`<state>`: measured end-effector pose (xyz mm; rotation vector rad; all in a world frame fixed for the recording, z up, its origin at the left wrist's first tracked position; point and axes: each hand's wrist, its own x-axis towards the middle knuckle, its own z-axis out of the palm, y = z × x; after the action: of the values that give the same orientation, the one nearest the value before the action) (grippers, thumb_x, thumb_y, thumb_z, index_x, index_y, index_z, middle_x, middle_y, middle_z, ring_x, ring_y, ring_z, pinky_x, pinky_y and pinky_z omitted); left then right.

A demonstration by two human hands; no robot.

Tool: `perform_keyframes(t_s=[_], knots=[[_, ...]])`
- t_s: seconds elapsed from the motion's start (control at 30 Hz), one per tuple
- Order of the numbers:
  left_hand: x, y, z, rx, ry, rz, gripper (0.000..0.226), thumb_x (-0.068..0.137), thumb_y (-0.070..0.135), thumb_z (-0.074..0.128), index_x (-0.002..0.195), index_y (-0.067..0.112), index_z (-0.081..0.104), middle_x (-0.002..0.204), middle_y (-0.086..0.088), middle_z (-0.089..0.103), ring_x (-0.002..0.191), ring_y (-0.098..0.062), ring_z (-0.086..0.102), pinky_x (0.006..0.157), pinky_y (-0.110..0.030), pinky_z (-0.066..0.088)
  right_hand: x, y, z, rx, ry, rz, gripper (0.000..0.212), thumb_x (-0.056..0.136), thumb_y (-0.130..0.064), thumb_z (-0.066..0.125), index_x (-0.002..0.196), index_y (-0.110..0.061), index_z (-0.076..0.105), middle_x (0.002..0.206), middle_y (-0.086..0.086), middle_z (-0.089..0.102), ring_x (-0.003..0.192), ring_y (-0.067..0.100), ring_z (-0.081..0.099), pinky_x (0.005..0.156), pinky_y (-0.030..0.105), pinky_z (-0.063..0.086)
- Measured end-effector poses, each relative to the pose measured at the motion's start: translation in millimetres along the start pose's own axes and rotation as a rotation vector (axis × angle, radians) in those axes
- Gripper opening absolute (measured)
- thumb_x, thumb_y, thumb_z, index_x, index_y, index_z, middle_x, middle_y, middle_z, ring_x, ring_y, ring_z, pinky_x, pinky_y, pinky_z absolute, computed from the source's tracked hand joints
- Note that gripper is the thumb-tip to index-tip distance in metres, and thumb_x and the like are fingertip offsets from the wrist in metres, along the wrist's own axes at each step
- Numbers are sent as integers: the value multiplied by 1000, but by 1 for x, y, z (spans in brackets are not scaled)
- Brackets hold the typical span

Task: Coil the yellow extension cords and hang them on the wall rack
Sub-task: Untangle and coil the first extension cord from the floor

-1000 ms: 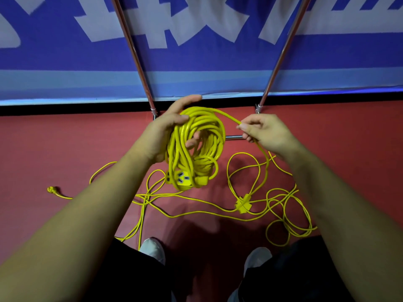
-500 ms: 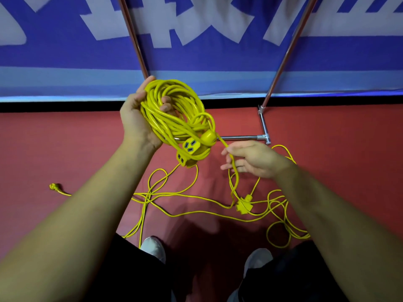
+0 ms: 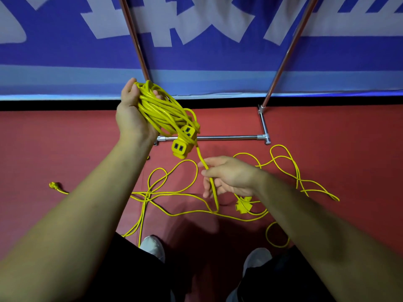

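Observation:
My left hand (image 3: 130, 115) holds a coil of yellow extension cord (image 3: 162, 110) up in front of the wall, palm toward me, fingers curled round the loops. A yellow socket block (image 3: 182, 147) hangs from the coil's lower end. One strand runs down from the coil through my right hand (image 3: 229, 176), which pinches it lightly between thumb and fingers. More loose yellow cord (image 3: 174, 194) lies tangled on the red floor, with a second socket block (image 3: 243, 205) below my right hand and a plug end (image 3: 54, 185) far left.
A metal rack frame stands against the blue and white wall banner (image 3: 196, 51): two slanted poles (image 3: 136, 40) (image 3: 290, 49) and a chrome floor bar (image 3: 226, 137). My two shoes (image 3: 152, 247) (image 3: 257, 261) stand near the cord on the red floor (image 3: 65, 138).
My left hand lifted the coil up and to the left and turned it sideways. My right hand dropped lower and slid down along the trailing strand.

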<state>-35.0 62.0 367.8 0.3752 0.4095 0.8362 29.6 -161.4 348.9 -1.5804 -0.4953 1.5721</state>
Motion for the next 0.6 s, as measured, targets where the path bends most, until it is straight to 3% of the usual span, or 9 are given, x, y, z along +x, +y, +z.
perform_keyframes(t_s=[0.1,0.2,0.3,0.47,0.53,0.6], knots=[[-6,-6,5,103,6,61,28,99,4,47,126,9,45,87,-18,53,70,-29,57,69,-38,52,-6,-7,7,-5,-41,-11,6,101,-11,47,104,-6,48,68,11,53,58,26,59,59,33,49],[-11,-9,9,204,-9,85,31,101,3,46,131,9,44,89,-17,53,73,-29,58,71,-37,53,-12,-11,7,85,-112,11,8,99,-15,51,95,-9,50,69,11,55,69,32,64,69,39,53],[-12,-7,11,347,-59,135,34,99,4,49,132,12,45,91,-16,54,79,-28,58,76,-39,52,-15,-14,5,168,-172,16,10,97,-15,52,106,-9,51,72,10,56,82,37,67,79,42,54],[-15,-8,10,711,-115,218,39,96,20,58,133,22,47,95,-5,61,89,-26,60,90,-47,52,-20,-25,-3,203,-234,-42,44,84,-29,53,116,2,57,79,10,63,67,23,66,65,29,50],[-18,-11,9,858,-158,247,36,95,26,59,129,33,50,94,1,64,93,-26,60,98,-56,49,-25,-29,-8,242,-287,-104,45,86,-25,53,120,3,58,79,11,62,71,26,66,72,34,53],[-21,-13,8,1026,-262,268,35,94,30,59,126,42,51,102,-3,60,95,-28,59,98,-64,46,-31,-32,-10,289,-351,-164,52,83,-20,53,127,7,53,81,14,62,84,36,65,85,46,52]])
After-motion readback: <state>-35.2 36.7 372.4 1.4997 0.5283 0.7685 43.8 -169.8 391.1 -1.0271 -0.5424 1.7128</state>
